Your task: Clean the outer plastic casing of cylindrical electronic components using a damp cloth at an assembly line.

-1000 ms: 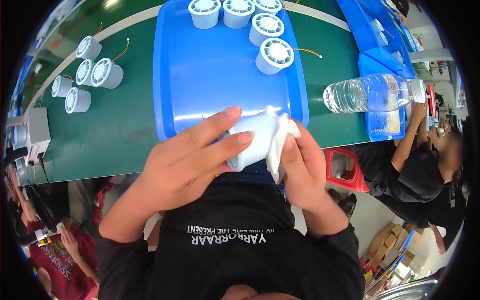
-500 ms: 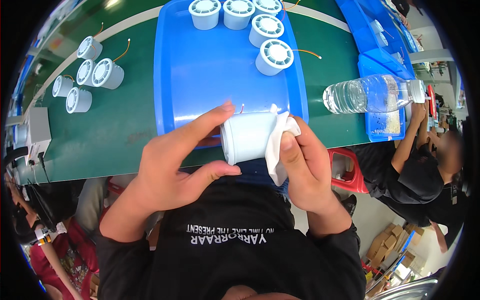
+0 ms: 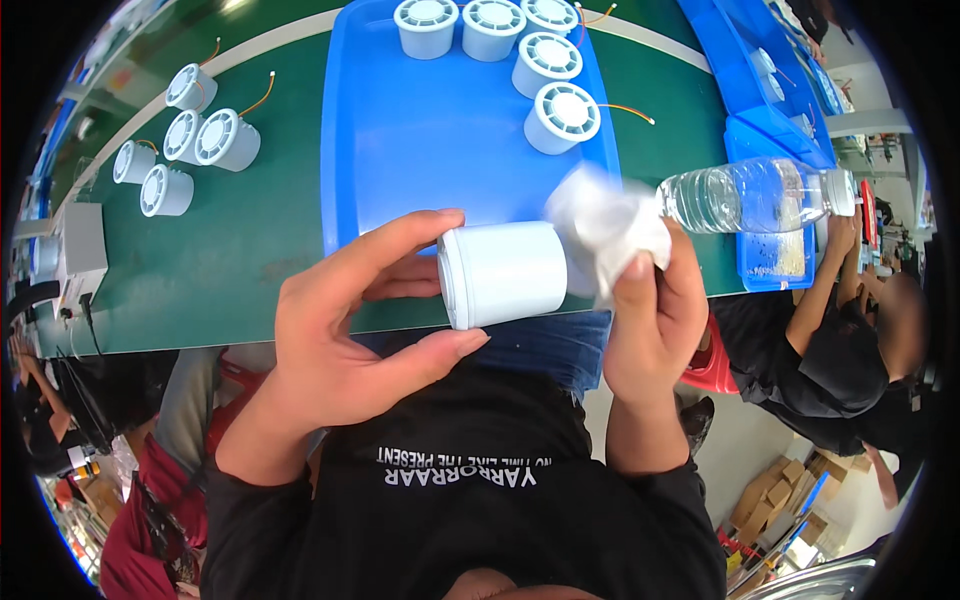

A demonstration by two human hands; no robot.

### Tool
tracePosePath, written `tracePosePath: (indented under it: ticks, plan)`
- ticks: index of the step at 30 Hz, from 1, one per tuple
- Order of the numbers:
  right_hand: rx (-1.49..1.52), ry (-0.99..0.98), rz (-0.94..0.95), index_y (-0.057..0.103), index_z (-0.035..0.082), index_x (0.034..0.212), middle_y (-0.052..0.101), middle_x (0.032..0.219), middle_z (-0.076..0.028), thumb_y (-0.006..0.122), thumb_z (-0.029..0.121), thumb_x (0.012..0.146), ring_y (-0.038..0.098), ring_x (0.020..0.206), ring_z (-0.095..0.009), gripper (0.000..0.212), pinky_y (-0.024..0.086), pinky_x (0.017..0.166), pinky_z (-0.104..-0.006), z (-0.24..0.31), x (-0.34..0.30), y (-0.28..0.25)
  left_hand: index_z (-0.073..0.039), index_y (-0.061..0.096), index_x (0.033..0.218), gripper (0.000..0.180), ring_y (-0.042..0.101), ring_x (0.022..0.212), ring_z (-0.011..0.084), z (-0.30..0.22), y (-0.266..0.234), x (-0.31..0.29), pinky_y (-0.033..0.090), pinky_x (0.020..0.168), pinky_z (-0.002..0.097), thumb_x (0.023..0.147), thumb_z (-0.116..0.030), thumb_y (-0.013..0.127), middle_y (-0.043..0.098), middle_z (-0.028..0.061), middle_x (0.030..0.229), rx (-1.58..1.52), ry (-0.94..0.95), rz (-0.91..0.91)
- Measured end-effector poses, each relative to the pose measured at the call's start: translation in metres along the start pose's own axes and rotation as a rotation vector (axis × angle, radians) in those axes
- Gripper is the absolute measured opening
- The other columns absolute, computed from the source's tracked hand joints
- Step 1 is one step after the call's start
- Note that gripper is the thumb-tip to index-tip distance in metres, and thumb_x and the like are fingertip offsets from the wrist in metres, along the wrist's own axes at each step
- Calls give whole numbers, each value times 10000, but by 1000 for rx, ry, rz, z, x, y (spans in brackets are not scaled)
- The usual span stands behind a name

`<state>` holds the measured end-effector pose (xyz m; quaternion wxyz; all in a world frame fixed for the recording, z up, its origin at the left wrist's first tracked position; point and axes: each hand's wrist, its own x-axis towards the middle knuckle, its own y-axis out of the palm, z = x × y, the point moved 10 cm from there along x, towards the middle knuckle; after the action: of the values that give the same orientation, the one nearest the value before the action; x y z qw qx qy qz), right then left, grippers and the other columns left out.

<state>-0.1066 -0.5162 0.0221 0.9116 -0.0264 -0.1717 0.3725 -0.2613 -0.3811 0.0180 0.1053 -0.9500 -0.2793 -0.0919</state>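
My left hand (image 3: 350, 325) grips a white cylindrical housing (image 3: 508, 272) by its left end, thumb below and fingers above. The housing lies on its side in the air at the table's front edge, its smooth wall toward me. Just right of it, my right hand (image 3: 655, 325) pinches a crumpled white cloth (image 3: 615, 235), partly smeared by motion. A small gap shows between my right fingers and the housing; whether the cloth's edge touches it I cannot tell. Beyond, a blue tray (image 3: 430, 150) bears several similar white housings with vented tops (image 3: 562, 117), some with thin coloured wires.
More white housings (image 3: 228, 140) stand on the green table (image 3: 270, 215) at left, near a white box (image 3: 80, 255). On the right are a clear bottle (image 3: 740, 195) lying across a small blue bin (image 3: 775, 262), larger blue bins (image 3: 745, 60) and a seated person (image 3: 830, 360).
My right hand has drawn the cloth away from the housing's end, to the right and slightly up. My left hand keeps its hold. The whole view has shifted slightly.
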Motion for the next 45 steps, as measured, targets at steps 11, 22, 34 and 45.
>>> tracePosePath:
  ticks: [11, 22, 34, 45]
  plan:
    - [9, -33, 55, 567, -55, 1168, 605, 1040, -145, 522, 240, 1026, 557, 915, -215, 330, 442, 804, -322, -5, -32, 26, 58, 514, 1357, 712, 613, 1202, 302, -18, 17, -3, 541, 937, 405, 740, -80, 841, 578, 251, 1339, 359, 175, 103]
    - [-223, -309, 138, 567, -80, 1089, 557, 979, -182, 578, 89, 927, 522, 808, -328, 234, 430, 721, -343, 25, -28, 27, 9, 482, 1397, 720, 601, 1203, 274, 17, 14, 1, 551, 946, 401, 769, -38, 831, 560, 167, 1367, -506, -259, 83]
    - [797, 761, -28, 554, -12, 1211, 624, 1050, -90, 442, 253, 1056, 624, 953, -172, 327, 505, 820, -298, -52, -15, 38, 64, 488, 1375, 758, 642, 1148, 290, 6, 3, 3, 523, 969, 389, 735, -102, 858, 623, 224, 1282, 57, -26, 78]
    - [1362, 389, 223, 453, 5, 1331, 561, 1205, -150, 315, 436, 1066, 573, 1091, -287, 525, 437, 998, -460, -26, -10, 34, 31, 528, 1353, 705, 675, 1072, 269, 16, -6, -2, 565, 920, 390, 733, -40, 857, 645, 178, 1234, -121, -84, -36]
